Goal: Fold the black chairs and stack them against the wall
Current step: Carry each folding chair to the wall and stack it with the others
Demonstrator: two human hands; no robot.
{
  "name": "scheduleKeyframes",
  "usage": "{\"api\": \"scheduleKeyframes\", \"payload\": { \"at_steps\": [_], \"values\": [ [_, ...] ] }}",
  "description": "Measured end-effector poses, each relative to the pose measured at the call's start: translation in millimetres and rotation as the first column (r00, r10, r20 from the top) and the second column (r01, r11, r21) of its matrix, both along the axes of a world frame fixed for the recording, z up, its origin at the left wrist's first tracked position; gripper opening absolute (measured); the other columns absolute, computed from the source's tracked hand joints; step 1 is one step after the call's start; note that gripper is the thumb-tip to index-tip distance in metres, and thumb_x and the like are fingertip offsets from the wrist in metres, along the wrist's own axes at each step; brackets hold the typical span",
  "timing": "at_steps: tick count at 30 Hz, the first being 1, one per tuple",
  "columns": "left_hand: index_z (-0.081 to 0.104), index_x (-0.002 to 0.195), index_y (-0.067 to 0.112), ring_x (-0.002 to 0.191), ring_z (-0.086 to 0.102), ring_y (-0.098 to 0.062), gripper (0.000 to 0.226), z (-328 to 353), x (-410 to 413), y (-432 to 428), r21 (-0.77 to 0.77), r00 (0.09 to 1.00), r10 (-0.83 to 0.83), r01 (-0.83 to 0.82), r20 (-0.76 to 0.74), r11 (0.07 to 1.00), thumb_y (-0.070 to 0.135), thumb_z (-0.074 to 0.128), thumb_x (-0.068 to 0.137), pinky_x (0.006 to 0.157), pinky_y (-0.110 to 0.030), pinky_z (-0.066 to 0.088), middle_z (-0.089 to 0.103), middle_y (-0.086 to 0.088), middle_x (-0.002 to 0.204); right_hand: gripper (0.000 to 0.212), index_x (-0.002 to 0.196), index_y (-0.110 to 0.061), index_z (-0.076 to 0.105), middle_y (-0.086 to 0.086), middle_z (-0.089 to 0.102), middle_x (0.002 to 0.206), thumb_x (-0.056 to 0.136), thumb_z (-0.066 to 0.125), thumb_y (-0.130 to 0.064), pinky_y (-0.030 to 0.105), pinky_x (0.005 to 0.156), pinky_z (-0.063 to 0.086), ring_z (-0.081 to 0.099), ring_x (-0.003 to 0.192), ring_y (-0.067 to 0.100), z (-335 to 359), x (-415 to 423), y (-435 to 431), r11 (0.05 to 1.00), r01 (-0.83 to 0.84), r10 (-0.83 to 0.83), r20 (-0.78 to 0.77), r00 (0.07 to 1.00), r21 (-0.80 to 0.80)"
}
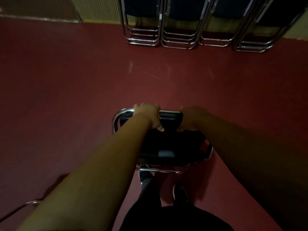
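Observation:
A folded black chair [168,145] with a chrome tube frame hangs in front of my legs over the red floor. My left hand [150,115] grips the top of its backrest, fingers over the chrome bar and thumb on the near side. Beside it, my right hand [191,119] grips the same top edge at the right. Several folded black chairs [180,27] lean in stacks against the far wall, well ahead of the held chair.
Open red floor [83,80] lies between me and the wall stacks. A chrome frame [31,203] of another chair shows at the lower left, partly hidden by my left arm. My dark shoes [180,192] are below the held chair. The room is dim.

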State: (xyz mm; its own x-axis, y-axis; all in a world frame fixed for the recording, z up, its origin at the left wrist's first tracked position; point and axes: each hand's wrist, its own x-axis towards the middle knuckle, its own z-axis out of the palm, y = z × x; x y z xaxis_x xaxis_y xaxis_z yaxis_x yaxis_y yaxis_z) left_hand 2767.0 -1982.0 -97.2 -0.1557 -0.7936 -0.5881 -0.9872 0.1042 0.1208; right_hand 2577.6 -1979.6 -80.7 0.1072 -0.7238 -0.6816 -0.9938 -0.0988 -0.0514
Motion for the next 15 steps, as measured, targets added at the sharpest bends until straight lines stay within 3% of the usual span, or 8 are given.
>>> {"api": "scheduleKeyframes", "payload": {
  "at_steps": [5, 9, 15],
  "values": [
    [0.049, 0.147, 0.022, 0.137, 0.053, -0.036, 0.101, -2.6, 17.8, -30.7, 0.133, 0.994, 0.016, -0.002, -0.105, 0.991, 0.051, 0.096, 0.063, 0.118, -0.06, 0.027, 0.059, -0.007, 0.146, 0.074, 0.129, -0.031, 0.066, 0.003, 0.07, 0.123, 0.064, 0.091, -0.056, 0.041, 0.09, 0.058, 0.067, 0.105, 0.028, -1.7, 10.3, -16.6, 1.0, 0.019, -0.018, -0.025, 1.0, 0.023],
    [0.031, 0.159, 0.014, 0.142, 0.048, -0.038, 0.125, -11.8, 29.8, -47.4, 0.22, 0.994, 0.021, 0.002, -0.105, 0.975, 0.047, 0.1, 0.06, 0.118, -0.057, 0.038, 0.047, -0.013, 0.158, 0.074, 0.127, -0.032, 0.064, 0.003, 0.068, 0.123, 0.063, 0.089, -0.06, 0.04, 0.088, 0.056, 0.067, 0.106, 0.029, -5.2, 15.9, -23.7, 1.0, 0.022, -0.022, -0.042, 0.999, -0.009],
    [0.04, 0.157, 0.017, 0.137, 0.053, -0.036, 0.112, -23.6, 24.0, -62.7, 0.213, 0.998, -0.042, 0.051, -0.047, 0.976, 0.057, 0.092, 0.066, 0.113, -0.051, 0.046, 0.053, -0.012, 0.154, 0.076, 0.124, -0.031, 0.066, 0.002, 0.069, 0.121, 0.059, 0.089, -0.062, 0.041, 0.087, 0.056, 0.067, 0.103, 0.029, -12.0, 11.6, -33.4, 0.999, 0.037, -0.038, -0.033, 0.999, -0.016]
  ]
}}
